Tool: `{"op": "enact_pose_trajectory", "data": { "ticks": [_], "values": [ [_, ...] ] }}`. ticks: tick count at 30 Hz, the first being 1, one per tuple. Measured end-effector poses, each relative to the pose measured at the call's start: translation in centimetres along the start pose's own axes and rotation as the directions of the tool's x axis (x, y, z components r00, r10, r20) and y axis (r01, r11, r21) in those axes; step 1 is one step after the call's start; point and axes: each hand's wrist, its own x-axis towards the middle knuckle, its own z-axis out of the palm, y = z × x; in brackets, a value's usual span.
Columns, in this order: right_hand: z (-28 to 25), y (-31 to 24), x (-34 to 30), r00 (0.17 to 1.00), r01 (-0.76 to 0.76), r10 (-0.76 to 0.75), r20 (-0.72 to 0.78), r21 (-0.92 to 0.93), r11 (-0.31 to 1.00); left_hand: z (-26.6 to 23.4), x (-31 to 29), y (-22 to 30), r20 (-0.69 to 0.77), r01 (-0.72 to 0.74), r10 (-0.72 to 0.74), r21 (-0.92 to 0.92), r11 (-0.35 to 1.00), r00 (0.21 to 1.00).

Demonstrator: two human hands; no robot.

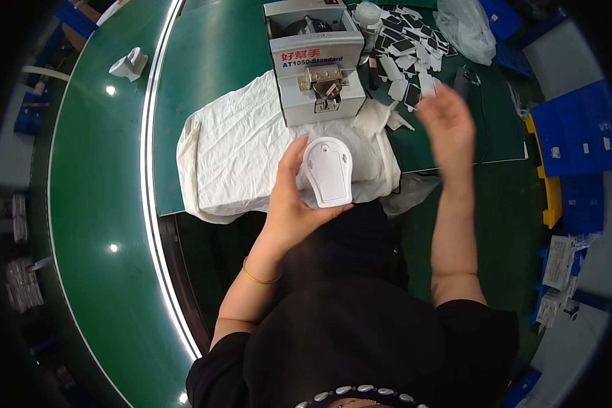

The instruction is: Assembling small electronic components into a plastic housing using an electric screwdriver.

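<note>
One hand, the left hand (289, 204), grips a white plastic housing (328, 171) loosely between thumb and fingers, risking a drop, while the right hand (449, 126) hovers open beyond.

Smooth, slightly glossy white plastic on the housing (328, 171). Crumpled matt white cloth (245, 146) over a smooth green worktop (204, 54). Painted grey metal, seemingly, on the machine (314, 58).

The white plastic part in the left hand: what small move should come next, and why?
Probably the right hand should reach on to the small black-and-white pieces beside the grey machine and pick one. It is raised, open and empty, while the left hand holds the white plastic part ready.
</note>
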Motion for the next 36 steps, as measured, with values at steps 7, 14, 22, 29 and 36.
{"op": "enact_pose_trajectory", "data": {
  "ticks": [7, 14, 22, 29, 36],
  "values": [
    [-10.4, 6.5, 8.1, 0.912, -0.387, 0.047, -0.407, -0.821, 0.419, 1.6, -0.6, -1.9, 0.016, -0.035, 0.033, 0.187, 0.982, 0.999],
    [-9.3, 3.8, 6.9, 0.887, -0.449, 0.451, 0.099, 0.409, 0.794, 0.8, -0.6, -1.9, 0.076, -0.089, 0.073, 0.244, 0.966, 0.994],
    [5.6, -7.3, 6.4, 0.982, 0.128, -0.19, 0.008, 0.711, 0.691, 0.8, -0.3, -1.8, 0.094, -0.126, 0.106, 0.236, 0.963, 0.99],
    [11.8, -9.7, 7.1, 0.847, 0.47, -0.506, 0.162, 0.214, 0.856, 0.8, -0.4, -1.9, 0.066, -0.098, 0.087, 0.187, 0.978, 0.994],
    [13.0, -15.9, 5.0, 0.912, 0.1, -0.122, 0.392, 0.074, 0.992, 0.7, -0.5, -2.2, 0.056, -0.104, 0.095, 0.181, 0.978, 0.994]
  ]
}}
